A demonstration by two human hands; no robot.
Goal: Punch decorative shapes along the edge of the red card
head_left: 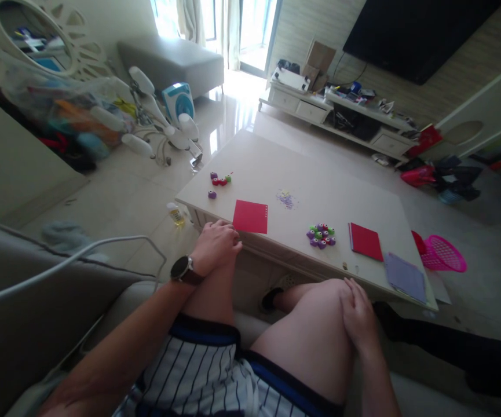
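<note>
Left hand (216, 242), fingers loosely bent, and right hand (357, 313), fingers slightly spread, rest empty on two knees (328, 307). On the surface (354, 194) lie one red sheet (251, 216) beside left hand, five small pieces (223, 182) far left, one cluster (321, 236) right.

No words or numbers are showing clearly enough to read. At nine o'clock, a little bottle (177, 215) is looking too blurry for reading anything on it. At eight o'clock, the watch (181, 268) is showing just a dark front. Toward two o'clock, the big TV (415, 37) is looking too dim for reading a name. Near the middle, the red paper (249, 216) is showing tiny white spots down its right side, too small to make out.
</note>
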